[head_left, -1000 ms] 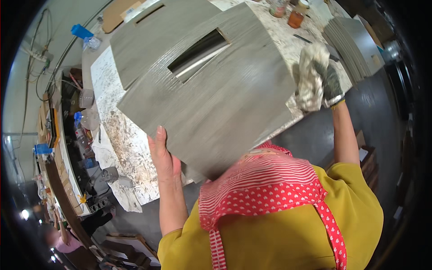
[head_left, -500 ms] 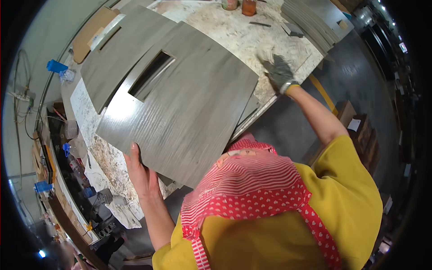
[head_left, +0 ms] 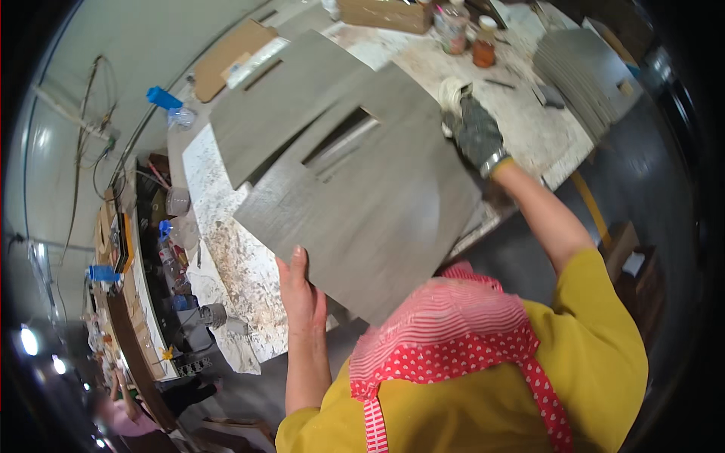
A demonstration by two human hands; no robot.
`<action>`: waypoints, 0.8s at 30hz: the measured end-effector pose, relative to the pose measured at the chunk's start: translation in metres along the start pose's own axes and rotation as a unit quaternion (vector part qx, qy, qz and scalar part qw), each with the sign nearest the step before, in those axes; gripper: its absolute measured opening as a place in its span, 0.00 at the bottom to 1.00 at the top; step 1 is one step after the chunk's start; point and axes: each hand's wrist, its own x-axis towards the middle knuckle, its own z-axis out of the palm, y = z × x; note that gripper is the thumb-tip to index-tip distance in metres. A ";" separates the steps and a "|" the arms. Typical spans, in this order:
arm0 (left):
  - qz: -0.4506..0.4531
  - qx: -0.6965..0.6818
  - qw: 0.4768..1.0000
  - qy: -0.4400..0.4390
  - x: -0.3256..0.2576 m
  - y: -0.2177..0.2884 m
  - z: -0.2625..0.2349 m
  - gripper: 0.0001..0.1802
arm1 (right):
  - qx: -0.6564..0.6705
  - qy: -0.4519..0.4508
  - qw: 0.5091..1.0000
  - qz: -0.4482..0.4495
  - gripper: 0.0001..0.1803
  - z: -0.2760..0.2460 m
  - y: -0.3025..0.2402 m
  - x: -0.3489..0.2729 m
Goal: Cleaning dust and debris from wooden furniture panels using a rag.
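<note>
A grey wood-grain panel (head_left: 377,204) with a long rectangular slot lies tilted across the work table in front of me. My bare left hand (head_left: 302,294) grips its near left edge, thumb on the top face and fingers underneath. At the panel's far right edge, my right hand (head_left: 477,136) wears a dark grey glove. Its fingers are closed on a crumpled whitish rag (head_left: 453,92). A second slotted grey panel (head_left: 279,113) lies partly beneath the first, toward the far left.
Several grey panels form a stack (head_left: 574,79) at the back right. An orange-brown jar (head_left: 484,53), a clear bottle (head_left: 453,30) and a cardboard box (head_left: 385,13) stand at the back. A blue-topped bottle (head_left: 165,98) is far left. Another person (head_left: 128,415) is at lower left.
The view has shifted, so the table appears farther right. My right hand has moved from the table surface to the panel's edge with the rag. My left hand keeps its grip.
</note>
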 end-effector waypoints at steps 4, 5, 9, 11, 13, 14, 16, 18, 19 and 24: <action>0.033 0.019 0.999 -0.029 -0.003 0.010 0.022 0.28 | -0.292 0.015 0.865 -0.407 0.16 0.034 -0.102 -0.059; 0.010 0.013 0.999 -0.037 0.000 0.011 0.021 0.27 | -0.150 -0.041 0.884 -0.441 0.18 0.034 -0.114 -0.060; 0.059 0.075 0.994 -0.054 -0.015 0.024 0.039 0.25 | -0.227 0.115 0.912 -0.321 0.14 -0.009 -0.034 0.002; 0.070 0.070 0.991 -0.087 -0.010 0.027 0.048 0.23 | 0.165 0.135 0.977 0.011 0.15 -0.061 -0.016 0.029; 0.086 0.070 0.988 -0.112 -0.004 0.030 0.052 0.21 | 0.242 0.218 0.942 -0.081 0.18 -0.102 -0.048 0.030; 0.098 0.108 0.979 -0.142 0.005 0.030 0.049 0.23 | 0.210 0.290 0.909 -0.212 0.19 -0.114 -0.055 0.037; 0.109 0.147 0.968 -0.172 0.019 0.034 0.037 0.24 | -0.281 0.325 0.849 -0.307 0.21 -0.137 -0.062 0.032; 0.071 0.196 0.949 -0.236 0.034 0.042 0.027 0.26 | -0.083 0.236 0.942 -0.221 0.21 -0.131 -0.086 0.015; 0.069 0.185 0.949 -0.248 0.038 0.043 0.024 0.26 | -0.082 0.254 0.941 -0.206 0.23 -0.122 -0.063 0.013; 0.134 0.067 0.964 -0.221 0.035 0.061 0.024 0.22 | -0.107 0.108 0.915 -0.374 0.25 -0.150 -0.104 -0.019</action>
